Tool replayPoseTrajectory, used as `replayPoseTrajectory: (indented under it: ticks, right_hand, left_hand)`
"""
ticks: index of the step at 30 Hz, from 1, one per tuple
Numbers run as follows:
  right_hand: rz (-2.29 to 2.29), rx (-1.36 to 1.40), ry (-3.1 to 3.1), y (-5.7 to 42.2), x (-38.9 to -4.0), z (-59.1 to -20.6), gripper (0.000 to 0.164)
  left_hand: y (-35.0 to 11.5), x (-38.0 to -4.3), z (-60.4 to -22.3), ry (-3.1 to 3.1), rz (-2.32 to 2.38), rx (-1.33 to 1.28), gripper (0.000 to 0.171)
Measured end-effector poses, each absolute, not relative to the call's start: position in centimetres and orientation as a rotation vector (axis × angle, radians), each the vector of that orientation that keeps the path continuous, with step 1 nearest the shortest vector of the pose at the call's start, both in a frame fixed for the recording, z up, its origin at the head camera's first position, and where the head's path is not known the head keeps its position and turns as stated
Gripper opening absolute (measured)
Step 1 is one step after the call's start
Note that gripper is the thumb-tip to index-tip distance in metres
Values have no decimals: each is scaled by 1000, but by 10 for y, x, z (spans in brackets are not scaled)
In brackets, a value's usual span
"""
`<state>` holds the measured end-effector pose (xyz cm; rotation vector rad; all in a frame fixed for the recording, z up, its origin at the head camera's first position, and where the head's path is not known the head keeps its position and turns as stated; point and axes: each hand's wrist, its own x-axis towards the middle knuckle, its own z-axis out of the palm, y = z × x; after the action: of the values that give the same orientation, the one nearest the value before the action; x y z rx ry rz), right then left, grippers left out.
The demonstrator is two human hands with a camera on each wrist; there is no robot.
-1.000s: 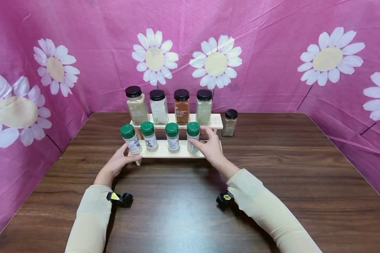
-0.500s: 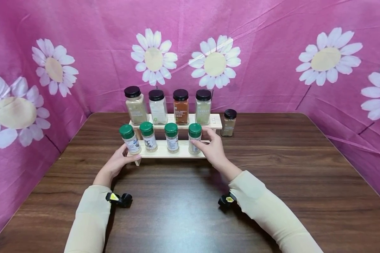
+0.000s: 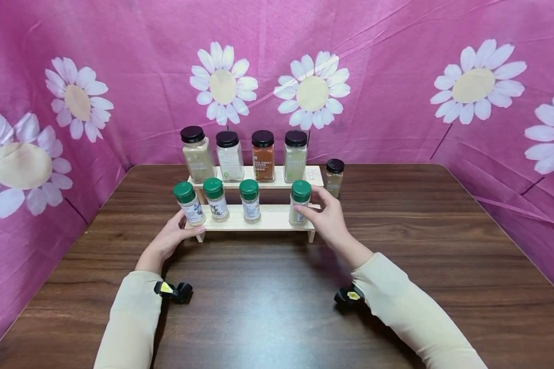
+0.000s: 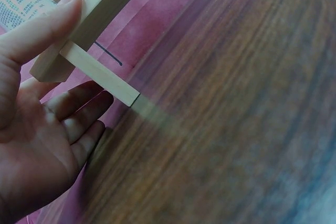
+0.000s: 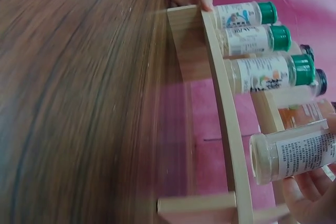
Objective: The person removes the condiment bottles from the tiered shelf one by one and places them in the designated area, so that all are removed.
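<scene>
My right hand (image 3: 330,215) pinches a clear spice jar (image 3: 299,215) with a green cap between thumb and fingers, upright at the right end of the lower shelf of a two-tier wooden rack (image 3: 277,221). Whether its base touches the shelf I cannot tell. The right wrist view shows the back label of this jar (image 5: 304,153). At the rack's left end, my left hand (image 3: 168,238) grips the lower shelf, thumb on top and fingers below, as the left wrist view shows. More green-capped jars (image 3: 251,205) stand to the left on that shelf.
Several black-capped jars stand on the upper shelf, including a red sweet pepper jar (image 3: 263,159). A smaller black-capped jar (image 3: 334,179) stands on the wooden table (image 3: 424,230) right of the rack. A pink flowered cloth (image 3: 388,102) hangs behind.
My right hand has moved to the right with the green-capped jar, widening the gap to its neighbours. The left hand keeps its place on the rack.
</scene>
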<state>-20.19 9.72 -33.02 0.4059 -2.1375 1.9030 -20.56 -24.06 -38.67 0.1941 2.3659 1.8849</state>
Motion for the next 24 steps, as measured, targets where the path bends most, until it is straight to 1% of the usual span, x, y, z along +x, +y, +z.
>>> replayPoseTrajectory:
  ticks: [11, 24]
  right_hand:
    - [1803, 282, -2204, 134, -202, -328, 41]
    - [1649, 236, -2201, 176, -209, -329, 37]
  left_hand:
    - [-239, -205, -385, 2364, 1885, 190, 68]
    - [-240, -205, -386, 2353, 1894, 188, 68]
